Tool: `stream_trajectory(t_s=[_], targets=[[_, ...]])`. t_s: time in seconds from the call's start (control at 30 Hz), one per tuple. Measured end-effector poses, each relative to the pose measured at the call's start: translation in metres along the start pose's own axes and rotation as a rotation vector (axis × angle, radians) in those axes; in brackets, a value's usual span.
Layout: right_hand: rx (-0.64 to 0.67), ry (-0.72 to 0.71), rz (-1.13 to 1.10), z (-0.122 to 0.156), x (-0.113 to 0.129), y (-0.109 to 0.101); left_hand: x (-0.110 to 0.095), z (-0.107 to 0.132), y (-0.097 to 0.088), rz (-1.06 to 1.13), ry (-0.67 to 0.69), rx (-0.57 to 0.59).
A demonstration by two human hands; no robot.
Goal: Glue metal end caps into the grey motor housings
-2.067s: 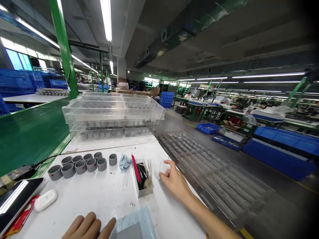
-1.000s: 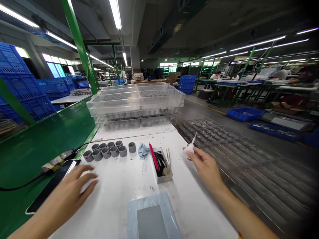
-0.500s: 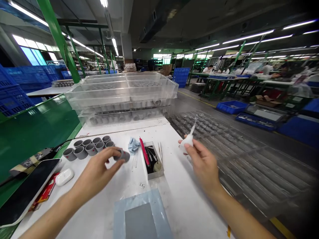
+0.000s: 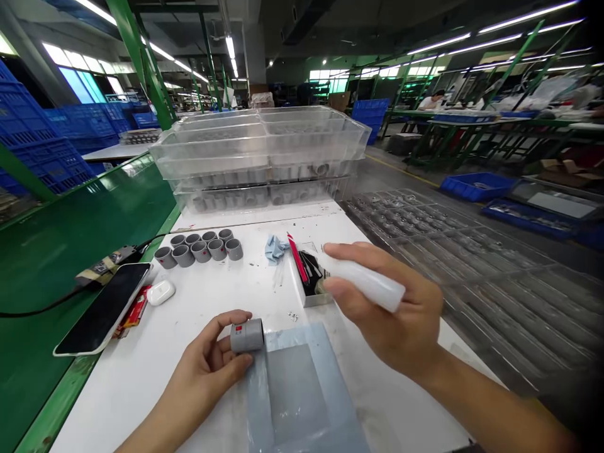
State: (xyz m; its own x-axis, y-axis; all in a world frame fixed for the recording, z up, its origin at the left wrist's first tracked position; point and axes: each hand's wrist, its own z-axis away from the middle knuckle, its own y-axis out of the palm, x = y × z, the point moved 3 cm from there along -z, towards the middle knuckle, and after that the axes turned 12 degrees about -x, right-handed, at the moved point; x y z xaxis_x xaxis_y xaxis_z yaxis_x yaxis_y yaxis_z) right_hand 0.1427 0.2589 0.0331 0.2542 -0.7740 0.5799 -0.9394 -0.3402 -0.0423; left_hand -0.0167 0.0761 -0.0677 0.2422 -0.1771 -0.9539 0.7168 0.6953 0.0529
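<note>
My left hand [image 4: 214, 358] grips a short grey plastic cylinder [image 4: 245, 335] on its side between thumb and fingers, a small red mark showing on its wall. The cylinder is beside a blue plastic-covered pad [image 4: 306, 333] with a grey rectangle in its middle. My right hand [image 4: 391, 308] is closed around a white squeeze bottle [image 4: 368, 283], tilted with its base toward me; its tip is hard to see. Past the bottle, a small open box [image 4: 318, 301] holds a red pen-like tool [image 4: 298, 261] and other small items. Several matching grey cylinders [image 4: 201, 251] stand in rows at the left.
Stacked clear trays [image 4: 259, 148] of grey parts stand at the back. A crumpled blue cloth [image 4: 275, 249] and tiny bits [image 4: 293, 316] lie mid-table. A phone [image 4: 101, 308], an earbud case [image 4: 161, 292] and a red packet [image 4: 133, 309] lie left. Clear trays [image 4: 472, 289] spread along the right.
My left hand has brought the cylinder from near the rows toward me, beside the pad. My right hand has turned the bottle over, from nozzle up to base toward me. The view has shifted.
</note>
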Motion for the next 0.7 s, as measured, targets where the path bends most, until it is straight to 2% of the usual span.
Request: stream_trajectory(t_s=[0.07,0.23,0.37,0.5,0.57,0.7], targets=[[-0.018,0.031,-0.085,0.001,0.003,0.011,0.001,0.0,-0.001,-0.002,-0.02,0.02],[-0.044,0.096,-0.341,0.021,-0.009,0.026,-0.002,0.002,-0.008,-0.099,0.059,-0.005],[0.065,0.15,-0.341,0.035,-0.016,0.03,-0.004,0.004,-0.008,-0.185,0.055,0.026],[0.117,0.122,-0.325,0.04,-0.013,0.037,-0.002,0.004,-0.01,-0.176,0.053,0.008],[0.151,0.121,-0.291,0.043,-0.012,0.041,-0.001,0.003,-0.011,-0.163,0.093,0.015],[0.232,0.204,-0.24,0.051,-0.014,0.047,0.001,0.003,-0.012,-0.098,0.139,0.058]])
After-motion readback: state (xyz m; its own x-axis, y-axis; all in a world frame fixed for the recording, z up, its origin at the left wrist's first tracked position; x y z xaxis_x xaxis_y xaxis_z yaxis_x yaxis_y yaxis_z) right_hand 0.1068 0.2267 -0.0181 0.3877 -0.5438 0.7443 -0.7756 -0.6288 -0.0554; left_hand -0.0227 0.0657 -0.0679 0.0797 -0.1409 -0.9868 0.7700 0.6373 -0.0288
